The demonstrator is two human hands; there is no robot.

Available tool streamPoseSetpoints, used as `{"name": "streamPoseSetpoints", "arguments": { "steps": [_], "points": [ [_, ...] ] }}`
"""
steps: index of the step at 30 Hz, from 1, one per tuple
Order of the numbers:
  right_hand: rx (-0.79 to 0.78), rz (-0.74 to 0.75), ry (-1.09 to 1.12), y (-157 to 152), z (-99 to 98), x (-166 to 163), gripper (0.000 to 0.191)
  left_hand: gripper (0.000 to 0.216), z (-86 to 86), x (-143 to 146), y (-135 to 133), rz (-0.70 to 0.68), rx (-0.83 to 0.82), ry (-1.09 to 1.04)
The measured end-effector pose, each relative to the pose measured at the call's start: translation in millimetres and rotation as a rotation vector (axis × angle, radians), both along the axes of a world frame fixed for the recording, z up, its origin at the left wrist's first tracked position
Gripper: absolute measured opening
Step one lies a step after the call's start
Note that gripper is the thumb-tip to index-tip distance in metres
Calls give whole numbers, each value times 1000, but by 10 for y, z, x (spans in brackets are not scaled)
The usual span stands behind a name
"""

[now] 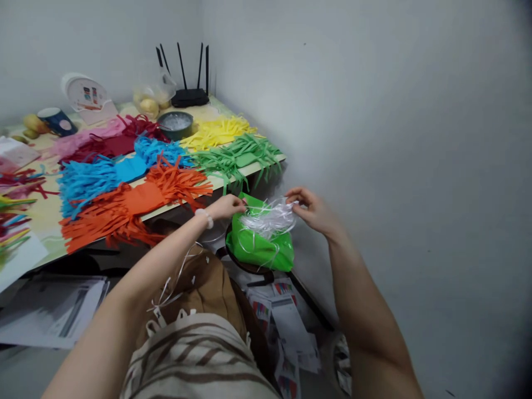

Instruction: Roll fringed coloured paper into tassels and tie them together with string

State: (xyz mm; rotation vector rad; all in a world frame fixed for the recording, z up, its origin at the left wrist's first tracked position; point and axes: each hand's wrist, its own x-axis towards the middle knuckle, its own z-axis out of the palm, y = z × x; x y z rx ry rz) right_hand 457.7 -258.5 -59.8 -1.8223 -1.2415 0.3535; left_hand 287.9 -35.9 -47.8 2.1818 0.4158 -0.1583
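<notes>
Your left hand and right hand pinch white string past the surface's near edge. A router occupies its far corner.

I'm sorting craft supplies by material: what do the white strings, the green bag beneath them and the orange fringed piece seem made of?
White strings: probably synthetic, given their silky sheen.
Green bag: likely thin plastic, glossy and creased.
Orange fringed piece: matte, flat-cut strips, perhaps paper or nonwoven fabric; I can't tell which.
</notes>
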Motion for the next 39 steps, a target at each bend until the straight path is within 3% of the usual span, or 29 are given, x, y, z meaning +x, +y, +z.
{"name": "streamPoseSetpoints", "arguments": {
  "steps": [5, 7, 11, 13, 17, 20, 25, 28, 30, 33, 34, 39],
  "points": [
    [-76, -29, -62, 251, -457, -106, 34, 33, 817, -351, 116, 27, -88, -207],
    [-102, -42, -73, 355, -639, -153, 36, 31, 1070, -437, 133, 63, -16, -281],
    [-170, -140, -54, 379, -915, -129, 31, 28, 1355, -558, 199, 140, 226, -378],
    [-226, -216, -33, 307, -1031, -86, 21, 27, 1452, -631, 275, 224, 281, -460],
    [-348, -323, 33, 149, -1202, -28, 26, 28, 1656, -802, 418, 359, 320, -570],
    [-391, -322, 95, 49, -1145, 36, 27, 26, 1757, -860, 423, 310, 373, -520],
    [-291, -200, 146, -91, -626, 89, 37, 24, 1762, -706, 206, 176, 415, -452],
    [-174, -161, 119, 105, -407, -166, 56, 25, 1748, -559, -3, 76, 407, -409],
    [-136, -137, 94, 368, -406, -429, 56, 27, 1763, -495, -119, 60, 393, -422],
    [-136, -173, 38, 692, -519, -709, 30, 28, 1812, -493, -153, 121, 420, -512],
    [-136, -203, 13, 732, -558, -736, 31, 28, 1826, -517, -118, 162, 441, -551],
    [-175, -322, -115, 522, -667, -527, 38, 28, 1754, -710, 251, 359, 522, -648]
  ]
}}
